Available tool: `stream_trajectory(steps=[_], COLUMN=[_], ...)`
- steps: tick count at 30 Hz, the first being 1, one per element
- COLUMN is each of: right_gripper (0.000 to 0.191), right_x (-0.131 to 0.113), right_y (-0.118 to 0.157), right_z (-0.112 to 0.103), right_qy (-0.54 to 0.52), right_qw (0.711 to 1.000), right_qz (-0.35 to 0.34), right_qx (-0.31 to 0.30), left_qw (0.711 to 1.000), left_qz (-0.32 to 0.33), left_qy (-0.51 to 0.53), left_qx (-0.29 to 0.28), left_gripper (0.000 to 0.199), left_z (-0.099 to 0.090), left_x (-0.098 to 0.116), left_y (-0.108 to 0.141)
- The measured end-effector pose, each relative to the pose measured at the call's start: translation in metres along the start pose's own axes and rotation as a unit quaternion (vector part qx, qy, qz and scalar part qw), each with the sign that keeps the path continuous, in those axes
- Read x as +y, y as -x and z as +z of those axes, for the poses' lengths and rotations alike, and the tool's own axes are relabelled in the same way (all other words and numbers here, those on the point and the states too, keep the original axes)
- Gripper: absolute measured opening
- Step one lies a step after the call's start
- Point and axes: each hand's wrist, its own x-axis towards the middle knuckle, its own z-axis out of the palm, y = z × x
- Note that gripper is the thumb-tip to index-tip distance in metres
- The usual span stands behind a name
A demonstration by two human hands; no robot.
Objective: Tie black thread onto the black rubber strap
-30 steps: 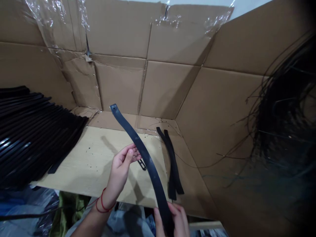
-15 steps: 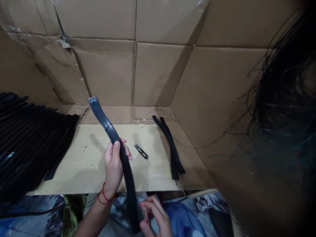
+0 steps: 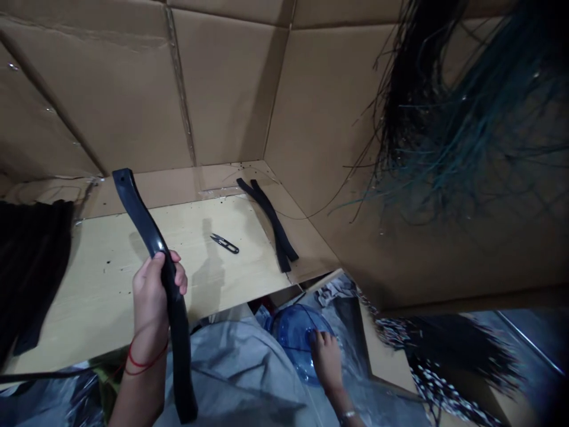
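Observation:
My left hand (image 3: 153,284) is wrapped round a long black strip (image 3: 141,219), thumb on top. The strip's upper part is glossy with a small hole near its end; the lower part is duller and hangs in front of grey cloth. My right hand (image 3: 326,356) is low on the right, over a blue plastic water jug (image 3: 293,329), fingers drawn together. Thin dark lines run near its fingertips; whether it holds one I cannot tell. Black thread snips (image 3: 224,244) lie on the pale board (image 3: 240,273), right of my left hand.
Two black strips (image 3: 272,222) lie crossed at the board's right. A stack of black strips (image 3: 35,273) fills the left. Cardboard walls (image 3: 231,89) stand behind and right. Black and teal strands (image 3: 471,136) hang upper right; bundles of wires (image 3: 457,350) lie lower right.
My right hand has left the strip's lower end and moved right, over the blue jug. My left hand still holds the strip. The view has turned right.

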Motion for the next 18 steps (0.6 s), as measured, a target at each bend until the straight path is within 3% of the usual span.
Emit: stream_trajectory(steps=[4,7,10,14,18], right_gripper=[0.011,0.022,0.029,0.031,0.038], right_x=[-0.019,-0.03,-0.034,-0.038,-0.035], right_y=[-0.021,-0.011,0.007,0.016,-0.005], right_z=[0.019,0.037,0.042,0.02,-0.039], right_qy=[-0.005,-0.024,-0.044,-0.08,-0.125], right_qw=[0.991,0.978,0.973,0.979,0.985], right_qz=[-0.105,-0.151,-0.152,-0.102,-0.006], right_qx=[-0.084,-0.142,-0.169,-0.158,-0.117], left_qw=[1.0,1.0,0.999,0.999,0.999], left_qz=[0.001,-0.001,-0.002,0.002,0.019], left_qy=[-0.008,-0.013,-0.011,0.0,-0.005], left_qx=[0.009,0.021,0.038,0.039,0.034], left_gripper=[0.024,0.024,0.024,0.023,0.022], left_z=[-0.005,-0.01,-0.016,-0.023,-0.027], left_x=[-0.004,-0.007,-0.008,-0.004,0.003], left_y=[0.01,0.013,0.014,0.014,0.013])
